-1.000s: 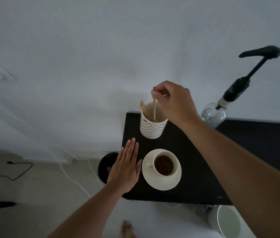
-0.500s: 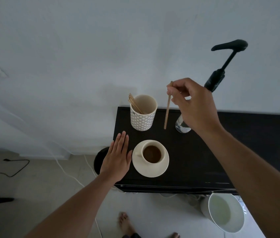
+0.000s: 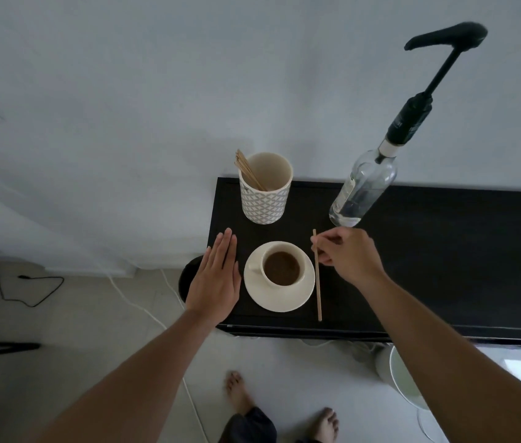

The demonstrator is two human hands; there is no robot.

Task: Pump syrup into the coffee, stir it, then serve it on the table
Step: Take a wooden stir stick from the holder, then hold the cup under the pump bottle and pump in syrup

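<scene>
A white cup of coffee (image 3: 282,268) stands on a white saucer (image 3: 280,298) near the left end of a black table (image 3: 428,266). My left hand (image 3: 217,276) lies flat and open on the table just left of the saucer. My right hand (image 3: 348,255) pinches the upper part of a thin wooden stir stick (image 3: 317,282), which lies along the table right of the saucer. Behind my right hand stands a clear glass syrup bottle (image 3: 363,190) with a tall black pump (image 3: 444,39).
A patterned white cup (image 3: 265,199) holding several wooden sticks stands at the table's back left corner. A white bin (image 3: 403,375) sits on the floor under the table's front edge. Cables (image 3: 41,289) lie on the floor at left. My bare feet are below.
My right hand pulled one stick out of the patterned cup, carried it right and down, and now has it low beside the saucer. My left hand stayed flat.
</scene>
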